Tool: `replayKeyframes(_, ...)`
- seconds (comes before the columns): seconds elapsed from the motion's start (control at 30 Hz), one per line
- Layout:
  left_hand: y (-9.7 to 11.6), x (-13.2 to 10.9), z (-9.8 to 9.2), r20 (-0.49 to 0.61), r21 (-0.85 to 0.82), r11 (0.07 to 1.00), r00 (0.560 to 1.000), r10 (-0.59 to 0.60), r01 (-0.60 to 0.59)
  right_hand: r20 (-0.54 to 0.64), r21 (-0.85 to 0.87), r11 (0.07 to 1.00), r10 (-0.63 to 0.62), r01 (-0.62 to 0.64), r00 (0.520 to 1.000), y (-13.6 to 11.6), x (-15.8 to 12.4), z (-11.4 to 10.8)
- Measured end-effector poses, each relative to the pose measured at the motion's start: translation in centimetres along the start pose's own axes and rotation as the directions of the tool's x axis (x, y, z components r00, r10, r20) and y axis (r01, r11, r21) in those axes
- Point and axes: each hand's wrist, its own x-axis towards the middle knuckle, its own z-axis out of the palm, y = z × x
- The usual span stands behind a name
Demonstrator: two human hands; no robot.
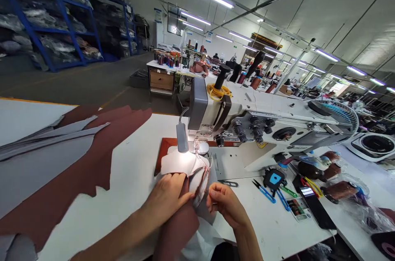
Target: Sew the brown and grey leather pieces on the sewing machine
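A white and brown fabric piece (177, 163) lies under the lamp at the needle area of the sewing machine (234, 105). My left hand (173, 195) rests on it, fingers bent over the fabric and thumb stretched right, gripping it. Brown cloth (179, 228) hangs from the piece toward my lap. Just right of the folded edges is my right hand (220, 201), its fingers curled together near the seam; whatever may be between its fingertips is too small to make out.
Brown and grey panels (101, 146) are spread on the left. To the right lie blue snips (263, 191), a tape measure (274, 179), a phone (317, 207) and thread spools (339, 191). A small lamp (182, 137) hangs beside the needle.
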Motion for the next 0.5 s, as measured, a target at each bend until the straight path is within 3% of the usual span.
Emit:
replayKeyframes(0.03,0.7,-0.8,-0.6,-0.116,0.106,0.991,0.989,0.09,-0.078,0.015,0.043,0.999,-0.008,0.008,1.0,0.0,0.3,0.0)
replayKeyframes(0.1,2.3,-2.2,-1.3,-0.255,0.239,0.933,0.909,0.329,-0.27,0.023,0.088,0.995,-0.049,0.047,0.999,-0.1,0.7,0.1)
replayKeyframes(0.17,3.6,-2.7,-1.5,-0.194,0.21,0.832,0.812,0.551,-0.514,0.022,0.095,0.992,-0.085,0.083,0.996,-0.1,1.0,0.3)
replayKeyframes(0.23,4.5,-2.4,-1.2,-0.001,0.088,0.757,0.76,0.65,-0.647,0.028,0.096,0.99,-0.102,0.099,0.994,-0.1,1.0,0.5)
replayKeyframes(0.33,4.3,-1.5,-1.0,0.244,0.015,0.799,0.777,0.58,-0.601,0.021,0.122,0.986,-0.12,0.117,0.993,0.2,0.8,0.3)
replayKeyframes(0.5,0.9,-1.4,-3.6,0.396,-0.023,0.912,0.833,0.385,-0.41,0.001,0.208,0.962,-0.181,0.177,0.983,0.6,0.8,-0.6)
